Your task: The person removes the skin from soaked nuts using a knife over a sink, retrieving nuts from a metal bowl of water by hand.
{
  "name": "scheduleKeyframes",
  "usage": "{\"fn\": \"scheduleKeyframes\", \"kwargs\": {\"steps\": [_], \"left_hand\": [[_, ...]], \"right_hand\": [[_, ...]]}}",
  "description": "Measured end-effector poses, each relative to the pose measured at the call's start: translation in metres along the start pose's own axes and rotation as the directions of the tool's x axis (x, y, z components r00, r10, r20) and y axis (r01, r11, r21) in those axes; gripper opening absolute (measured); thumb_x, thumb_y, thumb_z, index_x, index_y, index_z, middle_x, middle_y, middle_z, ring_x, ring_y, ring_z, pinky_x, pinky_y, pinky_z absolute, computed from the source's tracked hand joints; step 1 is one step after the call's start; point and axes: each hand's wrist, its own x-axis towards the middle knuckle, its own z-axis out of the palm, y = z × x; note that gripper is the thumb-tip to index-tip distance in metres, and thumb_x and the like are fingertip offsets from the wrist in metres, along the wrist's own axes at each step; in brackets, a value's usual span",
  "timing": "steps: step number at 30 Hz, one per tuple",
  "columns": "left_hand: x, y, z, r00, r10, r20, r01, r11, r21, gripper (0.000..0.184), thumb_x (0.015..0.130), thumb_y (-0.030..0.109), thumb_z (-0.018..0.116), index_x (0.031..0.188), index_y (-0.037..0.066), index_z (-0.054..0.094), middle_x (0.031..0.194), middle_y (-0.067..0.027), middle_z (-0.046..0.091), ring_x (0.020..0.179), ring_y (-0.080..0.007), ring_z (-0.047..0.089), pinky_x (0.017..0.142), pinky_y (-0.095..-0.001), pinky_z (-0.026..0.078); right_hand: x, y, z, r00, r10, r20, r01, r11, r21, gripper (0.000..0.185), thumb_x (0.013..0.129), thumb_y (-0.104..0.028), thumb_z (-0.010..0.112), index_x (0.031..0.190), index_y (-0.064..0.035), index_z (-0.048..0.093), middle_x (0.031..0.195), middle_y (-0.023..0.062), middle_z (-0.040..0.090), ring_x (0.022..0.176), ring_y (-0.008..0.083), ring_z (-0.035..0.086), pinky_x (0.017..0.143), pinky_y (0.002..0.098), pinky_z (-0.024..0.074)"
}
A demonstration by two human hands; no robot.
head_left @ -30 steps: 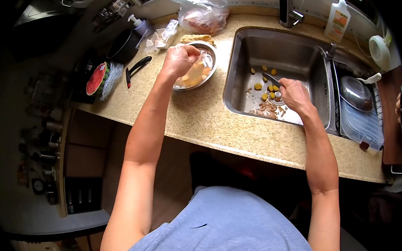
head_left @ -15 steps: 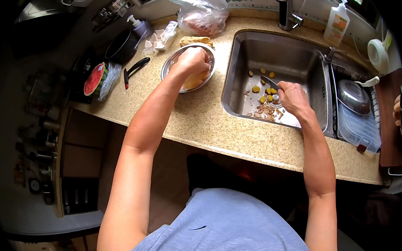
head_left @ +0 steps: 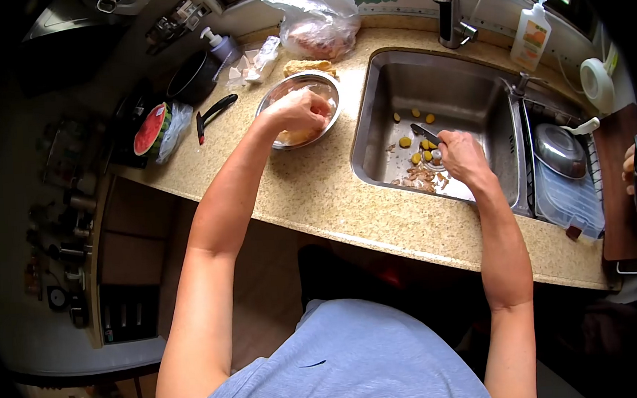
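My left hand [head_left: 300,111] is over a round metal bowl [head_left: 338,96], its fingers curled down inside the rim. Pale yellowish contents [head_left: 294,137] show below the hand; what the fingers pinch, if anything, is hidden. Over the steel sink [head_left: 373,133], my right hand [head_left: 463,154] is closed round the handle of a knife [head_left: 424,133], the blade pointing left and away from me. Several yellow slices with dark edges [head_left: 405,142] lie on the sink floor under the blade. Brownish peel scraps [head_left: 423,179] are gathered near the drain.
Left of the bowl lies a black-handled peeler [head_left: 215,114], near a cut watermelon [head_left: 151,129] and a dark pot [head_left: 192,77]. Behind the bowl are a yellowish root piece [head_left: 309,67] and a clear plastic bag [head_left: 315,31]. A dish rack [head_left: 531,149] stands right of the sink.
My left hand has shifted slightly left and toward me over the bowl, uncovering more of its far inside. The knife blade has moved a little left and down; my right hand stays nearly in place.
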Motion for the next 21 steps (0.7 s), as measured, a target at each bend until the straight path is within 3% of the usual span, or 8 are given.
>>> {"fn": "scheduleKeyframes", "kwargs": {"steps": [5, 7, 10, 11, 14, 15, 18, 21], "left_hand": [[-0.003, -0.002, -0.002, 0.999, 0.041, 0.021, -0.040, 0.998, -0.050, 0.031, 0.078, 0.018, 0.073, 0.105, 0.002, 0.075, 0.098, -0.0095, 0.074, 0.092, -0.0172, 0.068, 0.084, -0.0296, 0.052], [-0.010, 0.000, -0.004, 0.999, 0.015, -0.046, -0.016, 1.000, -0.025, 0.033, 0.073, 0.023, 0.076, 0.100, 0.005, 0.076, 0.095, -0.0106, 0.074, 0.088, -0.0209, 0.069, 0.082, -0.0335, 0.053], [-0.016, -0.001, -0.014, 0.994, 0.064, -0.093, -0.073, 0.993, -0.097, 0.031, 0.075, 0.020, 0.077, 0.101, 0.005, 0.076, 0.096, -0.0095, 0.074, 0.087, -0.0203, 0.070, 0.081, -0.0342, 0.054], [-0.021, 0.000, -0.017, 0.991, 0.000, -0.132, -0.024, 0.983, -0.181, 0.028, 0.078, 0.018, 0.077, 0.102, 0.004, 0.076, 0.096, -0.0093, 0.074, 0.086, -0.0196, 0.069, 0.082, -0.0338, 0.054], [-0.027, 0.004, -0.020, 0.955, -0.150, -0.256, 0.069, 0.951, -0.302, 0.023, 0.087, 0.012, 0.073, 0.106, 0.001, 0.072, 0.090, -0.0068, 0.071, 0.077, -0.0133, 0.066, 0.064, -0.0269, 0.056], [-0.027, 0.006, -0.017, 0.929, -0.186, -0.321, 0.065, 0.934, -0.352, 0.019, 0.084, 0.010, 0.074, 0.101, 0.001, 0.074, 0.085, -0.0072, 0.073, 0.068, -0.0109, 0.067, 0.062, -0.0265, 0.058], [-0.010, -0.003, -0.005, 0.826, -0.202, -0.527, -0.063, 0.895, -0.442, 0.017, 0.088, 0.007, 0.073, 0.104, 0.003, 0.074, 0.087, -0.0077, 0.074, 0.069, -0.0107, 0.068, 0.064, -0.0253, 0.059], [-0.006, 0.036, 0.005, 0.821, -0.099, -0.562, -0.345, 0.698, -0.627, 0.024, 0.094, 0.013, 0.070, 0.113, -0.001, 0.069, 0.097, -0.0091, 0.073, 0.082, -0.0129, 0.070, 0.069, -0.0259, 0.059]], "right_hand": [[0.001, 0.000, 0.000, 1.000, 0.000, 0.018, 0.001, 1.000, -0.018, 0.022, 0.095, -0.017, 0.055, 0.106, -0.0029, 0.067, 0.097, 0.0242, 0.070, 0.095, 0.0424, 0.067, 0.086, 0.0507, 0.0533], [0.000, -0.001, -0.002, 0.999, 0.028, 0.017, -0.028, 1.000, 0.006, 0.022, 0.095, -0.016, 0.054, 0.106, -0.0027, 0.067, 0.097, 0.0241, 0.070, 0.094, 0.0428, 0.067, 0.086, 0.0508, 0.0532], [0.000, -0.001, -0.002, 1.000, 0.016, -0.006, -0.016, 1.000, 0.015, 0.022, 0.095, -0.016, 0.054, 0.106, -0.0027, 0.067, 0.096, 0.0242, 0.070, 0.094, 0.0440, 0.067, 0.086, 0.0513, 0.0529], [0.000, 0.001, 0.000, 1.000, 0.017, -0.002, -0.017, 1.000, 0.015, 0.022, 0.095, -0.016, 0.054, 0.106, -0.0027, 0.067, 0.096, 0.0242, 0.070, 0.094, 0.0440, 0.067, 0.086, 0.0513, 0.0529], [0.002, 0.005, 0.003, 0.999, 0.000, -0.050, 0.002, 0.999, 0.039, 0.022, 0.095, -0.018, 0.054, 0.107, -0.0051, 0.068, 0.095, 0.0226, 0.069, 0.090, 0.0420, 0.066, 0.081, 0.0497, 0.0518], [0.002, 0.002, 0.001, 0.998, -0.014, -0.065, 0.019, 0.996, 0.085, 0.022, 0.095, -0.018, 0.055, 0.107, -0.0054, 0.067, 0.095, 0.0236, 0.069, 0.092, 0.0434, 0.066, 0.082, 0.0510, 0.0519], [0.003, -0.001, 0.000, 0.996, 0.001, -0.086, 0.014, 0.985, 0.169, 0.022, 0.096, -0.021, 0.054, 0.108, -0.0074, 0.066, 0.093, 0.0242, 0.069, 0.092, 0.0453, 0.065, 0.080, 0.0524, 0.0510], [0.003, -0.004, -0.004, 0.989, 0.113, -0.096, -0.076, 0.942, 0.327, 0.022, 0.098, -0.024, 0.050, 0.109, -0.0099, 0.062, 0.090, 0.0235, 0.068, 0.091, 0.0462, 0.064, 0.078, 0.0519, 0.0490]]}}
